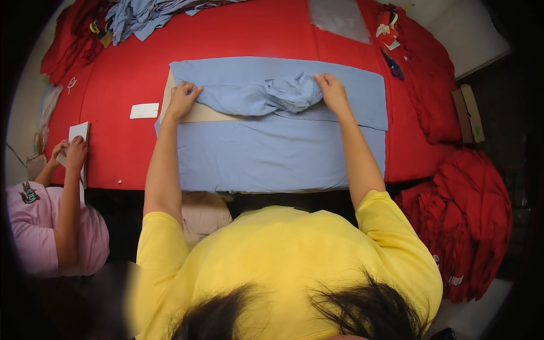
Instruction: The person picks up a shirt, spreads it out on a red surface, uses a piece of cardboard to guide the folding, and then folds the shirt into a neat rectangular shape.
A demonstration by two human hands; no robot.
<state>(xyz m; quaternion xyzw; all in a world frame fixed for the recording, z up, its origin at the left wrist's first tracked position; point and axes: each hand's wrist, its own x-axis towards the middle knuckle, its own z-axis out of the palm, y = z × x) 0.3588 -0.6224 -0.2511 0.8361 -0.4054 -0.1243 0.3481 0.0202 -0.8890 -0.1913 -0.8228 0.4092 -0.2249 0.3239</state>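
Note:
A light blue garment (260,153) lies spread over a beige board (218,115), whose left end shows. Across its middle runs a bunched, sleeve-like part (243,99), crumpled most toward the right. My left hand (182,100) pinches the left end of this part between thumb and fingers. At the crumpled right end, my right hand (332,92) has its fingertips closed on the cloth. The garment's lower half lies nearly flat, reaching the table's near edge.
A white card (144,110) lies left of the garment. Blue-handled scissors (393,65) rest to the right, beside piled red clothes (422,85). More blue garments (144,17) lie at the back. At the left, a co-worker's hands (72,152) hold a white sheet.

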